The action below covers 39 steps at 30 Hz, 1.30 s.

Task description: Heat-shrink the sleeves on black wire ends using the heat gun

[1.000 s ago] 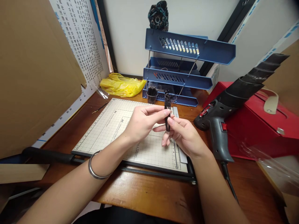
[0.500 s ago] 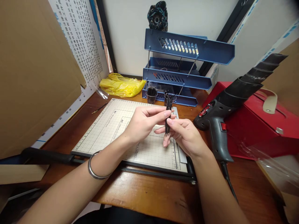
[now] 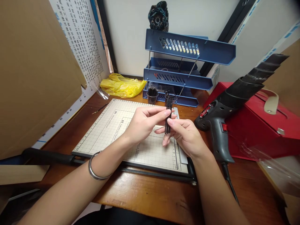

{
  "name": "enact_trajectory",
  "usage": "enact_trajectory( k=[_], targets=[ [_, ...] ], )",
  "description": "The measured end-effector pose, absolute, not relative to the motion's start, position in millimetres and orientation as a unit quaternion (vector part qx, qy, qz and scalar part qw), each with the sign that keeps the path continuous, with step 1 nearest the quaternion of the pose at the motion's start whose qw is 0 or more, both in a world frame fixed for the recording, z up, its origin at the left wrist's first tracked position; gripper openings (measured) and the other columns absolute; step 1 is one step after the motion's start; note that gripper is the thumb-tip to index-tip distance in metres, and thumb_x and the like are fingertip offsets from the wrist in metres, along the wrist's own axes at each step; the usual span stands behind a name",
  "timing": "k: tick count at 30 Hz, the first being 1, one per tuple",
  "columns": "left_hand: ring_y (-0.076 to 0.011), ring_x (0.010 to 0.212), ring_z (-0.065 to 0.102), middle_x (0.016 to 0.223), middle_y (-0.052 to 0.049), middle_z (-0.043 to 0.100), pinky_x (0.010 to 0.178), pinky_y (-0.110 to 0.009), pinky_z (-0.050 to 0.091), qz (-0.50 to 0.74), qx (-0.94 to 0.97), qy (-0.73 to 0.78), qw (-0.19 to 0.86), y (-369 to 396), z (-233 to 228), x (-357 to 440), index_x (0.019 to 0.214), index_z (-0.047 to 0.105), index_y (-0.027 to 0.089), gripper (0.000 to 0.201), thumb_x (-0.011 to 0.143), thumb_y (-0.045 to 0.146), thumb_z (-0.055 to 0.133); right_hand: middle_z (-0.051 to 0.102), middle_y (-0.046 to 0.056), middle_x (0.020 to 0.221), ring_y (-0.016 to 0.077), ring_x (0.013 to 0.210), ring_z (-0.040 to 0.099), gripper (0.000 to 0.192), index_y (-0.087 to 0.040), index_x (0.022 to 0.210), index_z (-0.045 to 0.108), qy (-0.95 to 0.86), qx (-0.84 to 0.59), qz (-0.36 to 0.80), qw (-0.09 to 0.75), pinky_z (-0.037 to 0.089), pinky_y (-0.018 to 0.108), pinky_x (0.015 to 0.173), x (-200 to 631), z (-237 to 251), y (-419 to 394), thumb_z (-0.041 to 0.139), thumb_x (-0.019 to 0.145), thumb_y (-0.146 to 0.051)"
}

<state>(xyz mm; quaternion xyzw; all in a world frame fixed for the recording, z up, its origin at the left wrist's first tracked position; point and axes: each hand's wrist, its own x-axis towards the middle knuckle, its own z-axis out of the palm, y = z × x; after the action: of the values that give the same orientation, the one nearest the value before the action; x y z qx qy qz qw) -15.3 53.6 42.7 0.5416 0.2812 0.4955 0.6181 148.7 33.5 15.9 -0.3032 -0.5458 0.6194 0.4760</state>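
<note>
Both forearms come in from the near edge over the wooden worktop; metal bangle on the left wrist. Left hand and right hand meet above the paper cutter board, its black handle lying along the near-left side. Both hands are closed in a pinch on a small bundle of thin black sticks, held upright between thumb and fingertips, left from the left side, right from below and right. Bundle is in the air above the board's right half, not touching it.

Right of the hands: grey heat gun standing on the worktop, nozzle up-right, cord trailing toward the near edge. Behind it a red box.

Further back: 2 small cups of black sticks in front of a blue 3-tier letter tray. Yellow plastic bag at the left rear. Cardboard panel stands along the left side.
</note>
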Motion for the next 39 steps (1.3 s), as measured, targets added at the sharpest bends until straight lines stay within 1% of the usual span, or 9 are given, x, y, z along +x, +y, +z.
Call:
enact_trajectory(
  k=[3, 6, 9, 17, 22, 28, 34, 36, 39],
  targets=[
    [-0.0173, 0.081, 0.075, 0.088, -0.007, 0.081, 0.073, -0.023, 0.059, 0.498, 0.531, 0.285, 0.624, 53.8, 43.2, -14.6, 0.094, 0.084, 0.018, 0.023, 0.080, 0.037, 0.085, 0.082, 0.007, 0.085, 0.0112, 0.050, 0.070, 0.031, -0.020, 0.081, 0.083, -0.549, -0.317, 0.610, 0.476, 0.057, 0.019, 0.048, 148.4, 15.3, 33.0, 0.070, 0.092, -0.046],
    [-0.0157, 0.073, 0.073, 0.086, -0.007, 0.081, 0.066, -0.023, 0.057, 0.495, 0.532, 0.296, 0.619, 53.7, 43.1, -14.2, 0.094, 0.084, 0.018, 0.025, 0.080, 0.038, 0.085, 0.082, 0.007, 0.084, 0.0113, 0.050, 0.070, 0.031, -0.020, 0.080, 0.083, -0.550, -0.325, 0.600, 0.482, 0.057, 0.020, 0.049, 147.9, 14.3, 33.3, 0.070, 0.092, -0.045],
    [-0.0141, 0.066, 0.069, 0.080, -0.005, 0.079, 0.062, -0.024, 0.056, 0.493, 0.544, 0.299, 0.610, 53.8, 41.7, -14.1, 0.094, 0.084, 0.019, 0.024, 0.082, 0.040, 0.082, 0.082, 0.006, 0.084, 0.0110, 0.049, 0.070, 0.029, -0.020, 0.083, 0.083, -0.547, -0.326, 0.591, 0.495, 0.056, 0.020, 0.049, 147.4, 13.7, 33.9, 0.071, 0.092, -0.044],
    [-0.0140, 0.062, 0.065, 0.063, -0.002, 0.070, 0.057, -0.023, 0.050, 0.477, 0.565, 0.289, 0.608, 54.7, 41.7, -15.5, 0.091, 0.085, 0.019, 0.023, 0.084, 0.040, 0.080, 0.082, 0.007, 0.084, 0.0095, 0.050, 0.069, 0.031, -0.019, 0.083, 0.082, -0.560, -0.340, 0.573, 0.493, 0.052, 0.017, 0.049, 146.5, 15.2, 34.3, 0.067, 0.095, -0.043],
    [-0.0125, 0.063, 0.062, 0.076, -0.006, 0.076, 0.055, -0.023, 0.045, 0.487, 0.556, 0.313, 0.596, 53.9, 44.4, -14.6, 0.087, 0.085, 0.018, 0.024, 0.079, 0.041, 0.083, 0.081, 0.009, 0.084, 0.0104, 0.049, 0.069, 0.036, -0.016, 0.081, 0.082, -0.567, -0.346, 0.568, 0.485, 0.053, 0.019, 0.048, 145.4, 16.2, 34.5, 0.066, 0.094, -0.045],
    [-0.0143, 0.065, 0.063, 0.076, -0.006, 0.076, 0.058, -0.025, 0.046, 0.483, 0.560, 0.325, 0.589, 54.5, 42.2, -14.7, 0.089, 0.084, 0.017, 0.027, 0.081, 0.042, 0.081, 0.081, 0.009, 0.083, 0.0116, 0.049, 0.069, 0.036, -0.016, 0.080, 0.081, -0.561, -0.356, 0.570, 0.484, 0.054, 0.021, 0.047, 145.8, 17.3, 33.4, 0.068, 0.093, -0.047],
    [-0.0150, 0.069, 0.064, 0.082, -0.007, 0.077, 0.062, -0.026, 0.048, 0.488, 0.561, 0.339, 0.577, 53.9, 42.5, -14.7, 0.087, 0.083, 0.016, 0.027, 0.080, 0.042, 0.081, 0.081, 0.008, 0.082, 0.0116, 0.049, 0.069, 0.036, -0.017, 0.080, 0.081, -0.564, -0.371, 0.553, 0.488, 0.051, 0.021, 0.046, 144.5, 17.8, 33.0, 0.068, 0.092, -0.048],
    [-0.0152, 0.070, 0.064, 0.081, -0.007, 0.077, 0.062, -0.026, 0.049, 0.492, 0.562, 0.346, 0.568, 52.7, 44.1, -13.9, 0.085, 0.083, 0.016, 0.027, 0.079, 0.042, 0.082, 0.079, 0.007, 0.075, 0.0116, 0.048, 0.068, 0.036, -0.016, 0.080, 0.080, -0.563, -0.375, 0.550, 0.489, 0.051, 0.021, 0.046, 144.1, 18.0, 33.0, 0.069, 0.092, -0.049],
    [-0.0153, 0.068, 0.064, 0.075, -0.006, 0.074, 0.062, -0.026, 0.050, 0.495, 0.566, 0.362, 0.551, 51.3, 46.3, -12.7, 0.081, 0.081, 0.015, 0.026, 0.078, 0.040, 0.083, 0.072, 0.003, 0.058, 0.0120, 0.045, 0.065, 0.037, -0.016, 0.077, 0.080, -0.568, -0.379, 0.544, 0.488, 0.051, 0.022, 0.046, 144.1, 18.8, 32.7, 0.070, 0.091, -0.049]
  ],
)
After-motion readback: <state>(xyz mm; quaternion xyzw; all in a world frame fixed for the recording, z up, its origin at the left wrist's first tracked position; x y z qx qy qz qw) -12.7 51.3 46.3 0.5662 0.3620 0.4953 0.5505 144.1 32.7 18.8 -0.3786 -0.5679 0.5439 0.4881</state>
